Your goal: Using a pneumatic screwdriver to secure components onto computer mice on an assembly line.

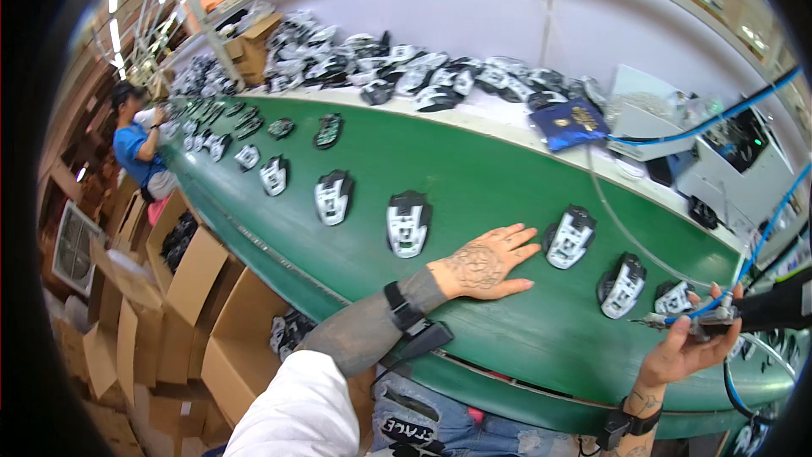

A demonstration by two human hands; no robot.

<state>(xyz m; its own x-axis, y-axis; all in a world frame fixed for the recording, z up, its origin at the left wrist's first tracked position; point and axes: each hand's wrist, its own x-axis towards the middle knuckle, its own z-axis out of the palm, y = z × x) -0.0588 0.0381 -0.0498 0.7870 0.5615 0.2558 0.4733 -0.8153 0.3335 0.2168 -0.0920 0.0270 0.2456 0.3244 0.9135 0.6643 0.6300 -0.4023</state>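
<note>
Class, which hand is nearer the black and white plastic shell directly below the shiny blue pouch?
Left. The left hand is just left of the shell; the right hand is farther, lower right, holding a black and silver tool.

We count two hands: our left hand at the centre and our right hand at lower right. We see three black-and-white shells between them, plus four clear ones left of centre; those farther toward the upper left run too small to count. We find two black wristbands, one black-handled tool at far right, one blue packet at upper right, one co-worker at upper left.
</note>
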